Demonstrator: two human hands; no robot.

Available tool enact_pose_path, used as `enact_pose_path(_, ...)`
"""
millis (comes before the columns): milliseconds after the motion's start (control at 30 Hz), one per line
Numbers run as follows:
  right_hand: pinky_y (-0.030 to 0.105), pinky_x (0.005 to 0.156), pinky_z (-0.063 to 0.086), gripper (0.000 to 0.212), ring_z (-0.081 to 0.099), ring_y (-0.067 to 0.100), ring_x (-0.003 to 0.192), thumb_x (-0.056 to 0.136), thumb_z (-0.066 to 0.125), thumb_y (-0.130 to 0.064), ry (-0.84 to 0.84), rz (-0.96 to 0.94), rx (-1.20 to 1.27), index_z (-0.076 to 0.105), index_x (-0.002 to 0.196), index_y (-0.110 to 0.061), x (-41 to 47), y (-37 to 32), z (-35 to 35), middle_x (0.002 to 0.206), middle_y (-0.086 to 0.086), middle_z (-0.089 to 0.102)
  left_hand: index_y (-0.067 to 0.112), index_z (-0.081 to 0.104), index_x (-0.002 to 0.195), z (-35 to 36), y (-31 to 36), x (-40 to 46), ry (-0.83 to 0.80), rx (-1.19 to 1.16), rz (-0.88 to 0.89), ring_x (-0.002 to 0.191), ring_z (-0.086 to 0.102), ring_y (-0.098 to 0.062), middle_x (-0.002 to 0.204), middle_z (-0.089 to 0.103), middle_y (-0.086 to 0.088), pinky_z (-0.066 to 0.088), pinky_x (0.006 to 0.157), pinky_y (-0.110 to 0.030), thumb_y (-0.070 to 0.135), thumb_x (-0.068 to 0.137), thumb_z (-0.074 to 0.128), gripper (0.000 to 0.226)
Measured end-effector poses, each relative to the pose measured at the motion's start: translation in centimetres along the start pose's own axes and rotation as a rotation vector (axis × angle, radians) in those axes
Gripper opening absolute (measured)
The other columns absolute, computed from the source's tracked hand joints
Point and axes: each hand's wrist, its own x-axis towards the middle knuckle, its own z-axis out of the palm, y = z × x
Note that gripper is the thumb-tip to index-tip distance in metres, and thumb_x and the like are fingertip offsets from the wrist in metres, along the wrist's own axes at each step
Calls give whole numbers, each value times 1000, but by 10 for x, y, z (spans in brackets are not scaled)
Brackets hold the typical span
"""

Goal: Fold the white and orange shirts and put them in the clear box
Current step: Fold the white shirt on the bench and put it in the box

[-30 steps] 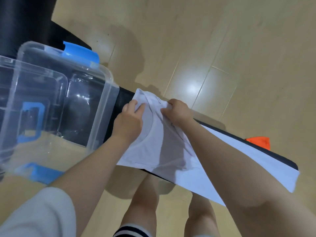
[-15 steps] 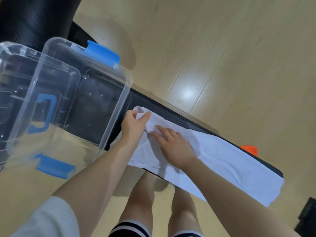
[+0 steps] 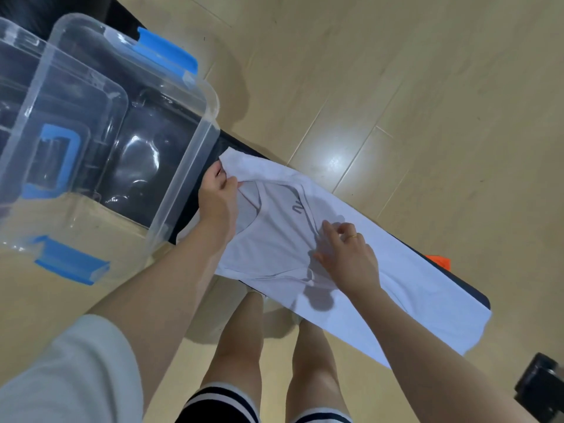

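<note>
Now both hands (image 3: 218, 203) (image 3: 345, 254) pinch the white shirt (image 3: 274, 248) near the clear box (image 3: 171, 184).

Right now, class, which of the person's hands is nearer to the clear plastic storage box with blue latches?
Left. The left hand grips the white shirt beside the box wall; the right hand pinches it farther away.
</note>
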Motion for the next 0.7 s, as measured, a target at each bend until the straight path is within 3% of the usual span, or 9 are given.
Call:
enact_pose_path(100,32,51,39,40,58,35,66,68,73,-16,0,12,-50,57,104,-10,2,1,7,90,14,59,11,42,131,2,-4,4,100,73,28,103,59,-14,126,57,-7,47,95,-26,8,94,44,37)
enact_pose_path(167,34,52,41,29,58,37,68,73,68,-7,18,-6,20,58,100,-5,0,3,9,89,16,60,10,43,129,3,-6,4,130,73,40,107,59,-16,124,57,-6,46,99,-30,9,94,46,35)
enact_pose_path(300,30,58,30,26,55,36,78,80,51,7,-5,-25,109,56,104,-2,-6,11,7,96,18,55,6,49,116,9,-3,10,150,37,37,91,62,-15,113,57,-10,53,85,-23,4,94,44,23)
enact_pose_path(367,29,52,29,26,55,34,68,70,60,11,5,-89,88,56,92,-1,-10,16,1,86,16,55,8,49,109,14,1,15,193,-18,18,85,62,-12,110,57,-10,54,81,-21,1,93,41,19)
enact_pose_path(433,26,43,34,40,54,28,55,48,73,14,15,-224,-5,59,82,-3,-17,18,-3,74,13,57,6,50,108,16,6,19,242,-76,18,91,61,-15,106,57,-8,54,86,-24,-1,92,39,20)
enact_pose_path(533,24,43,45,54,57,24,53,38,80,9,-12,-327,-68,64,88,-4,-27,18,1,77,11,62,9,43,125,17,11,9,181,-11,11,103,52,-12,112,52,0,45,91,-20,3,94,37,32)
enact_pose_path(633,27,49,49,49,61,25,63,60,76,-11,-38,-320,-105,59,106,-7,-32,13,0,93,10,66,13,35,135,8,4,-19,34,209,77,115,46,-13,126,45,0,37,98,-25,9,94,36,41)
enact_pose_path(700,27,52,48,39,61,25,65,64,70,-13,-24,-387,-149,59,102,-11,-34,5,-2,95,7,67,16,33,138,-11,-9,-40,62,343,83,118,41,-11,134,38,1,34,97,-24,11,95,36,43)
